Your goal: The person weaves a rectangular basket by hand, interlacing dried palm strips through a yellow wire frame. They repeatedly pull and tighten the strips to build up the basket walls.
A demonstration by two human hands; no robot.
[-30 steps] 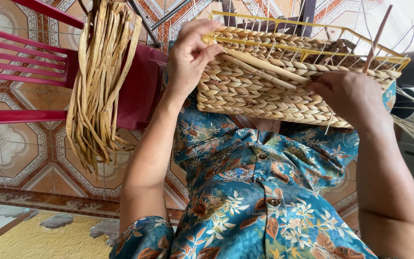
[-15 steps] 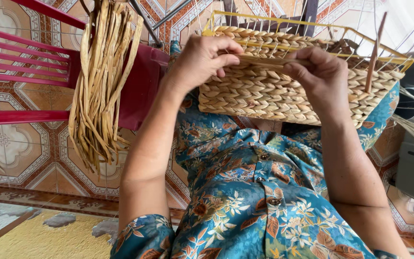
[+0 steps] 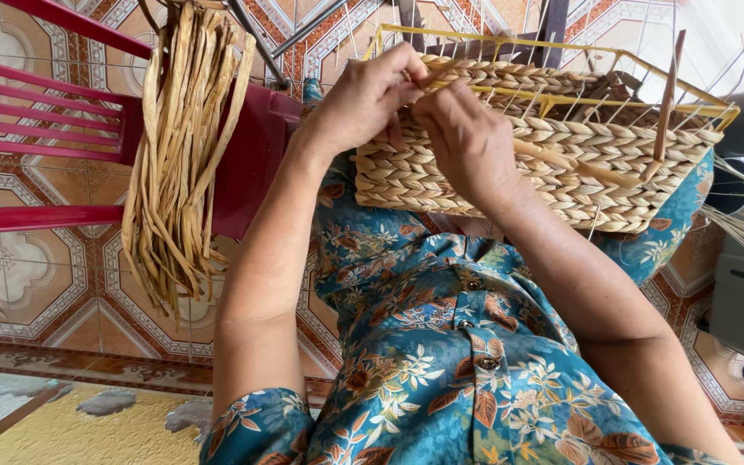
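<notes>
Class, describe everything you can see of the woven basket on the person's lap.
The woven basket is rectangular, built of thick tan plaited straw-like strands over a yellow wire frame. The weave covers the near wall; the wire rim and thin uprights stand bare above it. It lies tilted on the lap against floral clothing. The left hand and right hand meet at its upper edge, pinching a strand. A loose strand sticks up at its right end.

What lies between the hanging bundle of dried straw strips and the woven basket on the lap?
In the head view, the person's left forearm and a red plastic chair lie between the bundle of dried strips and the woven basket.
</notes>
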